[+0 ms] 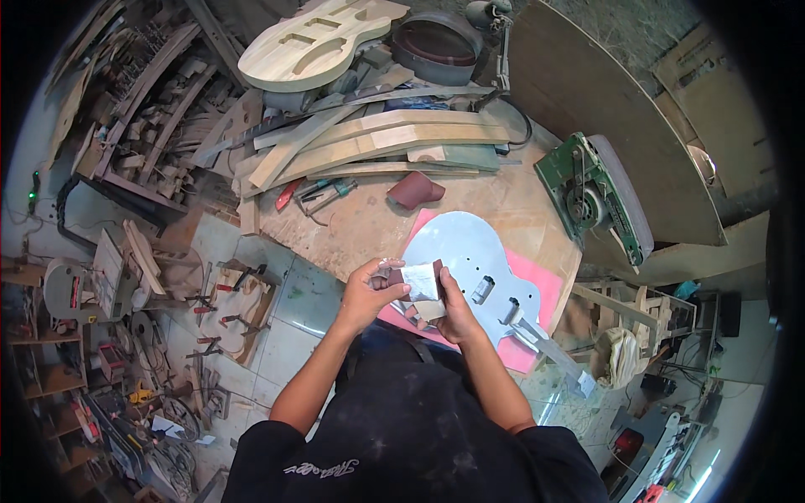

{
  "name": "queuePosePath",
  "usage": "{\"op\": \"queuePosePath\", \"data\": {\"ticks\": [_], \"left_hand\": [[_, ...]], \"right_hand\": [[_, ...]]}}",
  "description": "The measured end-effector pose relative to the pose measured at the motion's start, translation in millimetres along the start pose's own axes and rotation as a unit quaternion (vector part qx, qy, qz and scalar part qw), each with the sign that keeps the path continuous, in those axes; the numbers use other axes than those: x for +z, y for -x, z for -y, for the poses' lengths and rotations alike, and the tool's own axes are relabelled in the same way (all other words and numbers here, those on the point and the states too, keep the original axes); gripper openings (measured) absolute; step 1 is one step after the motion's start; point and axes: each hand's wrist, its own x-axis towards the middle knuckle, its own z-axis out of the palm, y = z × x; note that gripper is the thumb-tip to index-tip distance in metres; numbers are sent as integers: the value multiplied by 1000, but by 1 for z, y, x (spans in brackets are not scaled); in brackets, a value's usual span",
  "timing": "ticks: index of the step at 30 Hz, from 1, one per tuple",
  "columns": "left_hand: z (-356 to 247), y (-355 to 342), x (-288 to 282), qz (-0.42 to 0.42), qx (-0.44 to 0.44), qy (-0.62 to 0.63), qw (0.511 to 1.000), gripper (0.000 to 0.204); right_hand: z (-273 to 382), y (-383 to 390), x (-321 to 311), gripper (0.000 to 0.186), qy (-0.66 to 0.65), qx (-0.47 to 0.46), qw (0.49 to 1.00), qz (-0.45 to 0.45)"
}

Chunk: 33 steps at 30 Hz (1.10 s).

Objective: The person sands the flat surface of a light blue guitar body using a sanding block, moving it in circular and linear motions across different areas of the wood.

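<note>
Both my hands are raised over the near edge of the workbench, holding a piece of brown-red sandpaper (420, 282) with a white, dusty face. My left hand (369, 295) pinches its left side, fingers closed. Around its right edge my right hand (457, 312) is closed, thumb along the side. A pale block-like piece (431, 310) shows just below the sandpaper; whether it is joined to it I cannot tell. Beyond and to the right lies a light grey-blue electric guitar (457, 236), its neck pointing to the lower right. Under it is a pink sheet (549, 293).
On the workbench (352, 230) lie a rolled piece of sandpaper (415, 191), a clamp-like tool (327, 198) and stacked wood strips (394, 142). A green belt sander (587, 193) stands right. Behind is a bare wooden guitar body (310, 50). Clamped wood (237, 314) sits lower left.
</note>
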Motion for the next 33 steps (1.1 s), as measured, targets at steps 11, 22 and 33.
{"op": "queuePosePath", "data": {"ticks": [11,22,33], "left_hand": [[17,1,9,-44,6,-62,997,47],[5,-5,10,-38,26,-197,979,44],[13,-8,-2,18,-35,18,999,45]], "right_hand": [[-8,-3,-4,65,-23,-20,997,-66],[-4,-6,-9,61,-43,27,998,-29],[-5,-4,-23,58,-149,39,987,40]]}}
